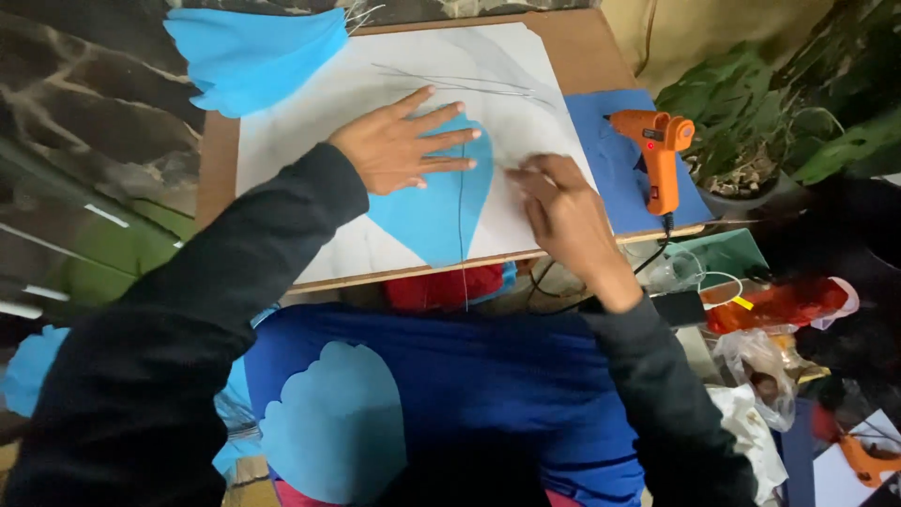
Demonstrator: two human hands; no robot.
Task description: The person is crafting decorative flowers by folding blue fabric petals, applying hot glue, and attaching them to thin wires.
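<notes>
A light blue petal-shaped paper cutout [441,216] lies on a white sheet [310,122] on a wooden board [218,160]. My left hand [399,145] lies flat on the cutout's upper left part, fingers spread. A thin wire [461,244] runs down the cutout's middle and past the board's front edge. My right hand [563,211] rests on the white sheet just right of the cutout, fingers curled at its edge; what it pinches is too small to tell.
An orange glue gun [659,150] lies on a dark blue sheet [610,169] at the board's right. Several thin wires [469,84] lie on the white sheet. More blue cutouts: one at top left [253,56], one on my lap [338,422]. Plants [779,103] and plastic bags [760,366] are at the right.
</notes>
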